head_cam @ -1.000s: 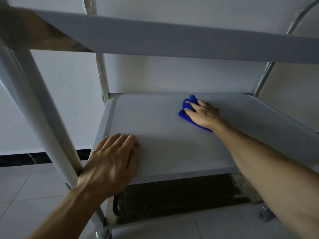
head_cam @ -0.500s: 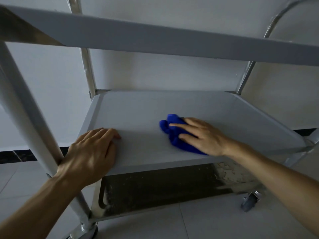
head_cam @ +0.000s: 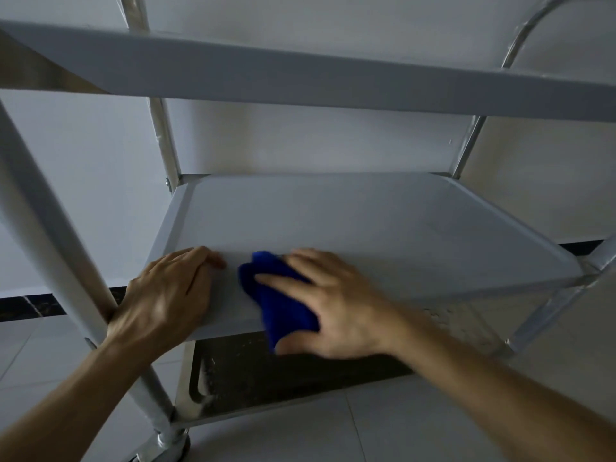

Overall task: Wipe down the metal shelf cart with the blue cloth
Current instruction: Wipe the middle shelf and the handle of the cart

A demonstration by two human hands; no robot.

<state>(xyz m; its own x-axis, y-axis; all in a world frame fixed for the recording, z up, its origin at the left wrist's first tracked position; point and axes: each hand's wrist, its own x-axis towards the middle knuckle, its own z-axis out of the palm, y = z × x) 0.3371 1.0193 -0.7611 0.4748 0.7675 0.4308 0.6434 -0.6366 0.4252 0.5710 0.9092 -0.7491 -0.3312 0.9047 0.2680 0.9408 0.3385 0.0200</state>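
The metal shelf cart fills the view, with its middle shelf in the centre. A crumpled blue cloth lies at the shelf's near edge and hangs a little over it. My right hand presses flat on the cloth, fingers spread, thumb under the edge. My left hand rests palm down on the shelf's near left corner, fingers together, holding nothing. Its fingertips almost touch the cloth.
The top shelf runs across above. A thick front-left post stands beside my left wrist, ending in a caster. The dark, speckled bottom shelf lies below. White wall behind, pale tiled floor underneath.
My right hand has dragged the blue cloth from the shelf's back middle toward the near edge and leftward, close to my left hand. My left hand has stayed on the front left corner.
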